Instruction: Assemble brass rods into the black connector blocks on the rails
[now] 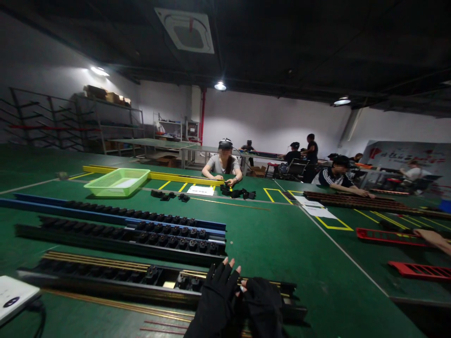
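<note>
Under the dim workshop (268,122) lights, my gloved left hand (216,293) and gloved right hand (264,305) sit at the near end of the green-matted surface (317,263), on a long black rail (105,286) with brass strips (95,264). My left fingers (227,272) spread apart; the right ones look curled, though I can't tell if they're clamped. It looks stiff and heavy, best taken along both long edges.

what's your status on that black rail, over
Left hand open, right hand curled, both gloved, over black rail. Brass strips along it. Loose rods by its near edge.
</note>
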Action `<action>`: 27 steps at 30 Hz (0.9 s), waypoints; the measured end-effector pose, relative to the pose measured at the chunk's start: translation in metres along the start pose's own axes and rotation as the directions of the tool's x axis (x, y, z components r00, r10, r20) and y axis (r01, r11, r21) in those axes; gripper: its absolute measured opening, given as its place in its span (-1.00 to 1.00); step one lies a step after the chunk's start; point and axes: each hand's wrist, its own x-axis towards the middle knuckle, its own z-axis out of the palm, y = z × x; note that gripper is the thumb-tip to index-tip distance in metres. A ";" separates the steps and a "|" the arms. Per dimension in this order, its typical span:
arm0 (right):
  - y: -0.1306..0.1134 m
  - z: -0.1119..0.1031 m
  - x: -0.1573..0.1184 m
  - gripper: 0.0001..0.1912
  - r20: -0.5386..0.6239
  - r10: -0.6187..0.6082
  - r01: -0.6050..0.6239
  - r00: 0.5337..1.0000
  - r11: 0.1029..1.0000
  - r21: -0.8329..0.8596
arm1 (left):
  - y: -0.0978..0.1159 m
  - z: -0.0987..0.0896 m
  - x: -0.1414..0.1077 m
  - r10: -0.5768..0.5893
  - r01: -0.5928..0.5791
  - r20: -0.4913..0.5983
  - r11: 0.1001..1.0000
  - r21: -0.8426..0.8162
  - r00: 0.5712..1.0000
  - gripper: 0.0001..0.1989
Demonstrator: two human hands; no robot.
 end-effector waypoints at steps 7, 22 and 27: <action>0.002 0.006 0.013 -0.63 0.060 -0.010 0.016 0.998 0.994 -0.110 | 0.000 0.023 -0.013 -0.015 0.014 0.053 1.000 0.021 0.998 -0.43; 0.016 0.016 0.025 -0.63 0.067 -0.024 0.037 0.997 0.980 -0.194 | 0.001 0.034 -0.009 -0.051 0.055 -0.072 0.997 0.054 0.996 -0.42; 0.019 0.022 0.021 -0.61 0.025 -0.037 0.040 0.999 0.990 -0.137 | 0.007 0.033 -0.014 -0.091 0.090 0.047 0.996 0.015 0.995 -0.40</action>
